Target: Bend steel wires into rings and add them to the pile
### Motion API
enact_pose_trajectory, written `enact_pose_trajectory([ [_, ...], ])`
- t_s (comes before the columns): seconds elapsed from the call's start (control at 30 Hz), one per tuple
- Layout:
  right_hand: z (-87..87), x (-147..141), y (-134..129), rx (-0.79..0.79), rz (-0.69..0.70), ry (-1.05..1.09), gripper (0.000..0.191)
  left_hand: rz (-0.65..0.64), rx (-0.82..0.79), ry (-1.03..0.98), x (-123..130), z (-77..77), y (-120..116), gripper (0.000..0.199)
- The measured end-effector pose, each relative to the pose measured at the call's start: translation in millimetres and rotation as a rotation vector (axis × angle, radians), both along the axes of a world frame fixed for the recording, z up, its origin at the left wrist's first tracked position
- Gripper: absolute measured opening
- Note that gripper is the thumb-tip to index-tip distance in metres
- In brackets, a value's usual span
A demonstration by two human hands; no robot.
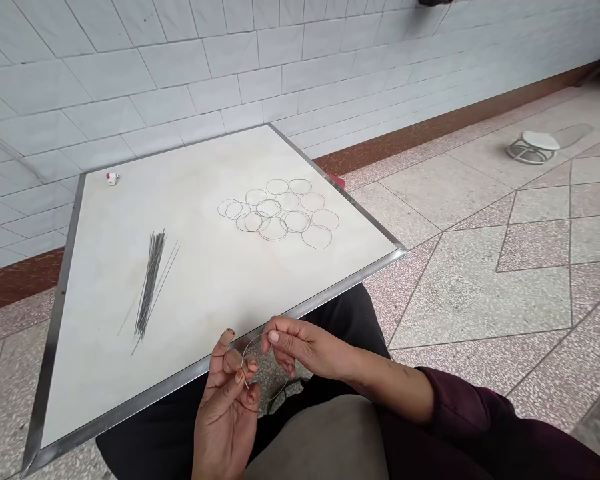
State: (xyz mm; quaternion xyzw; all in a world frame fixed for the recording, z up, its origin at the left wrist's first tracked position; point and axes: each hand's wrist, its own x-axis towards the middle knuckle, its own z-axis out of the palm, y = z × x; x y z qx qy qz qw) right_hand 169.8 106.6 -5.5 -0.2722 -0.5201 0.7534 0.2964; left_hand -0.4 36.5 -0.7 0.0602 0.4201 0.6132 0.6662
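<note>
Near the table's front edge, my left hand (230, 400) pinches a thin curved wire (245, 351) between thumb and fingers, palm turned up. My right hand (295, 343) holds the same wire higher up, between thumb and index finger. The wire bends in an arc between the two hands. On the white table (195, 280), a bundle of straight thin wires (151, 283) lies at the left, with a few loose strands beside it. Several thin wire rings (273, 229) lie spread and partly overlapping at the table's right side.
A small white and red object (113, 179) sits at the table's far left corner. The table has a metal rim (350, 285) and stands by a tiled wall (180, 67). A low round stool (534, 147) is on the floor at the right. My legs are under the table's front edge.
</note>
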Motion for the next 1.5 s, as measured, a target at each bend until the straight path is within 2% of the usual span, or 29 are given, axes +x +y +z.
enact_pose_trajectory([
  [0.23,-1.1,-3,-1,-0.067,-0.009,0.045,0.046,0.031,-0.011,0.044,0,-2.9,2,0.059],
  [0.37,-3.1,-5,4,-0.228,-0.003,0.142,0.043,0.064,-0.011,0.024,-2,-6.3,5,0.059],
  [0.5,-7.1,-5,9,-0.401,0.005,0.262,0.033,0.094,-0.037,0.006,-4,-7.6,8,0.057],
  [0.7,-11.5,-7,12,-0.483,-0.013,0.282,0.029,0.102,-0.046,0.025,-5,-9.7,15,0.057],
  [0.97,-20.9,-14,12,-0.446,-0.066,0.4,0.035,0.195,-0.143,-0.015,1,-8.8,28,0.051],
  [1.17,-20.8,-18,5,-0.332,-0.048,0.461,0.042,0.219,-0.101,0.004,6,-3.6,29,0.049],
  [1.33,-27.5,-17,4,-0.211,-0.018,0.394,0.033,0.264,-0.108,0.006,8,-1.2,29,0.045],
  [1.5,-36.9,-22,3,-0.114,-0.042,0.312,0.034,0.319,-0.152,-0.003,11,-0.6,31,0.041],
])
